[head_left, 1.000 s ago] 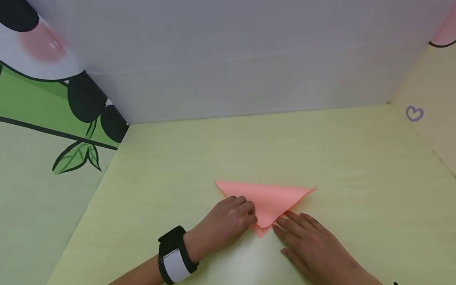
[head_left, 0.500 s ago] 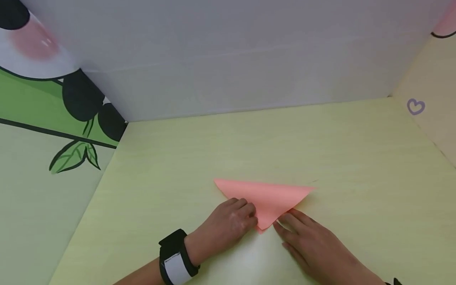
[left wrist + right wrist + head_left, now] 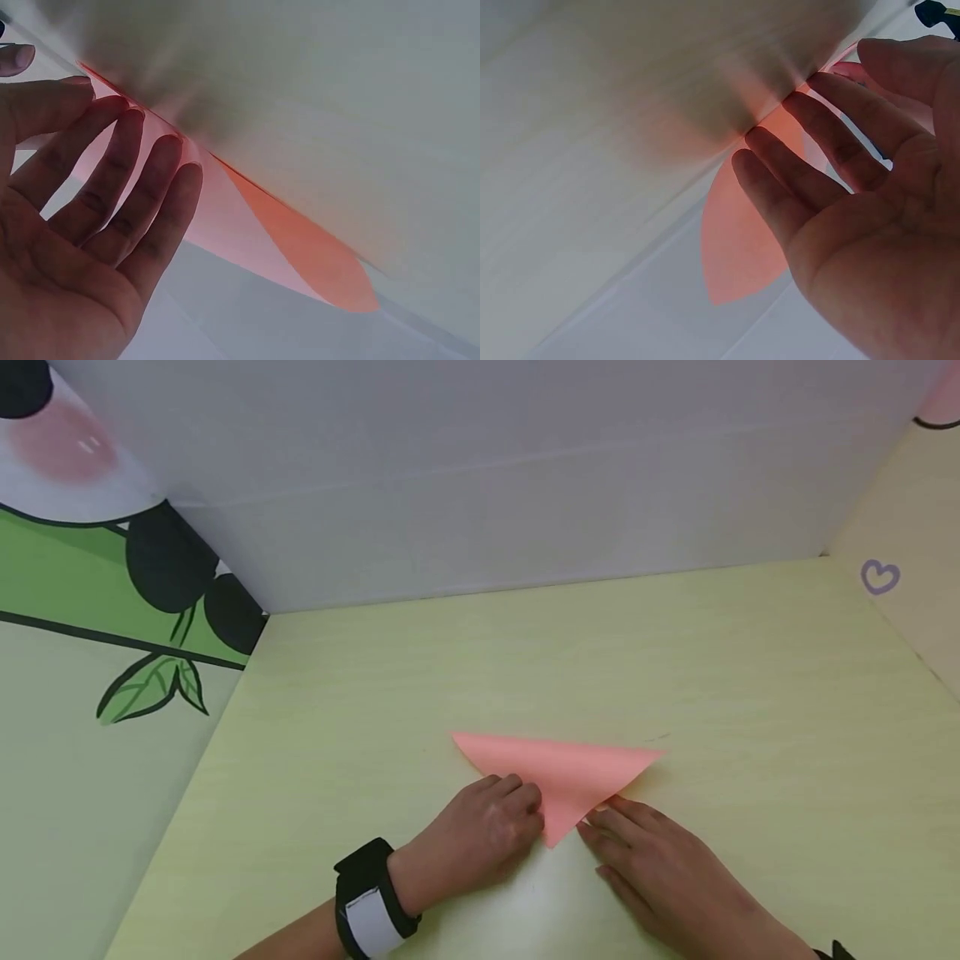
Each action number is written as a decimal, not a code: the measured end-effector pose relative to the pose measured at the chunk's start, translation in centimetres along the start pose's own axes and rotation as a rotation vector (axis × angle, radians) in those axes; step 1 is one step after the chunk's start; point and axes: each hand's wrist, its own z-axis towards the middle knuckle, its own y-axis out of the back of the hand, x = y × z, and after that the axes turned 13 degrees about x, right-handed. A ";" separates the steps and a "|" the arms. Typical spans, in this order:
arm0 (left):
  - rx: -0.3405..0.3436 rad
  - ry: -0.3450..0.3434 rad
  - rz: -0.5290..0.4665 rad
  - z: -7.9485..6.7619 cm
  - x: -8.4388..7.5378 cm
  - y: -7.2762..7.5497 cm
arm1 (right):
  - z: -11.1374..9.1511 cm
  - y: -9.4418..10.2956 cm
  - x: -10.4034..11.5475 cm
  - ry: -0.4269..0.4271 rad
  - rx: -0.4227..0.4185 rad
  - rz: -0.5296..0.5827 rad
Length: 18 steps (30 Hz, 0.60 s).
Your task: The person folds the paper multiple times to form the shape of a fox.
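Observation:
A pink sheet of paper [image 3: 581,772] lies folded into a triangle on the table, its long fold at the far side and its point toward me. The fold bulges, and a rounded open end shows in the left wrist view. My left hand [image 3: 480,827], fingers curled, grips the left slanting edge near the point, thumb close to the index fingertip [image 3: 116,105]. On the other side my right hand [image 3: 667,868] lies with fingers extended, fingertips [image 3: 757,139] touching the right slanting edge. The lower layer is mostly hidden under the upper one.
The pale yellow table [image 3: 360,693] extends around the paper. A grey-white panel [image 3: 487,485] stands along its back edge. On the left is a wall with a cartoon leaf drawing [image 3: 150,689], on the right one with a purple heart [image 3: 880,577].
The upper layer's corner has come down toward me and now covers the lower corner that stuck out before. The right fingers have shifted slightly along the edge; the left hand has barely moved.

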 end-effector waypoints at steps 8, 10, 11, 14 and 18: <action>-0.031 0.001 -0.035 0.1 0.5 -0.3 | 0.0 0.0 0.6 -0.029 0.021 -0.008; -0.036 -0.005 -0.043 0.0 0.6 -0.4 | 0.0 0.0 0.8 -0.036 0.030 -0.009; -0.038 -0.008 -0.046 -0.1 0.6 -0.5 | -0.1 0.0 0.8 -0.039 0.033 -0.009; -0.043 -0.019 -0.059 -0.2 0.7 -0.6 | -0.1 0.0 1.0 -0.042 0.039 -0.012; -0.034 -0.021 -0.060 -0.4 0.6 -0.5 | -0.1 0.0 1.3 -0.044 0.041 -0.010</action>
